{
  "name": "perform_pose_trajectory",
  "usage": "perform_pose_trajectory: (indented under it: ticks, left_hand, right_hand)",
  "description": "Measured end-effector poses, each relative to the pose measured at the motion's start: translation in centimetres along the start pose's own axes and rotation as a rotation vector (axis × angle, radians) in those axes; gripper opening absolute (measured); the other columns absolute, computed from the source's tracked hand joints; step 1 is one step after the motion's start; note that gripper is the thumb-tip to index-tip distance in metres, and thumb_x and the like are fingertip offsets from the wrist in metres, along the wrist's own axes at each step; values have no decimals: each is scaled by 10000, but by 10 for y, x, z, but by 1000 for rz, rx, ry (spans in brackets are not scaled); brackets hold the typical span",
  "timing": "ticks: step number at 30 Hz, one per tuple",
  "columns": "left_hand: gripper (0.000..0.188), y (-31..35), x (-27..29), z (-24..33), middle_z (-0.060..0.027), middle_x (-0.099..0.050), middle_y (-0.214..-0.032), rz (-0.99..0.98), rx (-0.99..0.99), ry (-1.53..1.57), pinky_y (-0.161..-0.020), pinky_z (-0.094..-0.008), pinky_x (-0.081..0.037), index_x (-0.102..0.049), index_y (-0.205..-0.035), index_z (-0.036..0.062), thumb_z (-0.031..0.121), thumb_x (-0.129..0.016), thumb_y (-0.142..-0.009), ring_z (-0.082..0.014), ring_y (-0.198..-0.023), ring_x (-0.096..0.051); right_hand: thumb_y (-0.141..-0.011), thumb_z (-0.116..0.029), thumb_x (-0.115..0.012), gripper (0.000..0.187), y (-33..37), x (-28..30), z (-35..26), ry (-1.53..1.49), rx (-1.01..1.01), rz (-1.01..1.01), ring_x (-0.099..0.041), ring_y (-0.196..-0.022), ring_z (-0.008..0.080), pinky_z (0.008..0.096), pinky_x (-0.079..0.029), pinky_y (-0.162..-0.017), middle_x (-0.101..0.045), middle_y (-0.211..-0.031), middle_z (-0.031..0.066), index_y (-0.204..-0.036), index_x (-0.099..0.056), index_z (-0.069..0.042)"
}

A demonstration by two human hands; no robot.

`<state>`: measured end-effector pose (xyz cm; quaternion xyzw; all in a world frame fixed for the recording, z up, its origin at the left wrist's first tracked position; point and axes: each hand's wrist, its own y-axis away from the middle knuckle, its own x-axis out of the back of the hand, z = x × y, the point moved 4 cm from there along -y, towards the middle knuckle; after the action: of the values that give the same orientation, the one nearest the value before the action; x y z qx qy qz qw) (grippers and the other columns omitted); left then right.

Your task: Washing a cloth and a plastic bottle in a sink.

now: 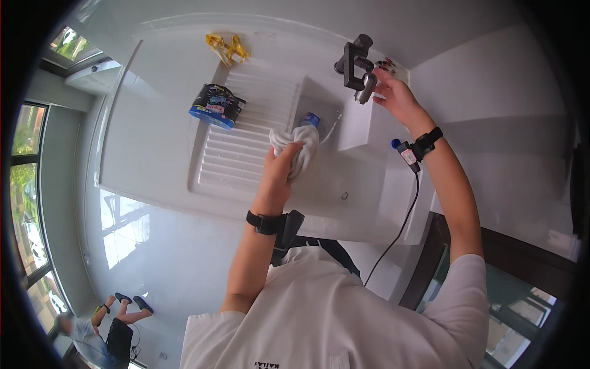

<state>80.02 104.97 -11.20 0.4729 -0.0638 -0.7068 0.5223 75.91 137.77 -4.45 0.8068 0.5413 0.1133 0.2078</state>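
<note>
My left hand (279,167) is closed round a bunched white cloth (301,150) over the white sink (353,178). A blue-topped thing (311,120), partly covered by the cloth, shows just beyond it; its kind is unclear. My right hand (394,98) is raised at the far right with fingers apart, beside the dark faucet (351,64) and its silver spout end (366,89). Whether the fingertips touch the faucet is hard to see. A thin shiny streak (332,128) lies near the cloth, perhaps water.
A black and blue package (217,106) stands on the ribbed washboard (246,150). Yellow straps (227,49) lie at its far edge. A black cable (399,237) hangs right of the sink. Another person (98,338) sits at the lower left.
</note>
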Motion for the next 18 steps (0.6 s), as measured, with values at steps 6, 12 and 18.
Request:
perform_pose_trajectory:
  ticks: [6, 12, 18]
  left_hand:
    - [348, 5, -3, 14, -83, -677, -1055, -29, -84, -49, -802, -287, -537, -585, -1186, 6, 153, -685, -886, -164, -933, -669]
    - [386, 11, 1, 4, -76, -671, -1063, -4, -77, -120, -815, -283, -527, -581, -1202, 4, 152, -710, -869, -146, -949, -658]
    - [419, 23, 14, -5, -80, -671, -1067, -7, -92, -167, -823, -279, -526, -581, -1218, 6, 143, -729, -851, -148, -953, -658]
  right_hand:
    - [-845, -183, -588, 591, 90, -29, 141, 1340, 202, -558, -640, -983, 286, 412, -522, -818, -576, -1261, 158, -1420, -463, -126]
    - [-821, -193, -652, 372, 99, -81, 244, 1791, 494, -1023, -652, -1011, 284, 422, -550, -804, -632, -1132, 132, -1183, -623, -110]
    - [-816, -162, -695, 58, 112, -57, 203, 1797, 366, -745, -673, -880, 293, 422, -549, -734, -668, -955, 59, -851, -679, -119]
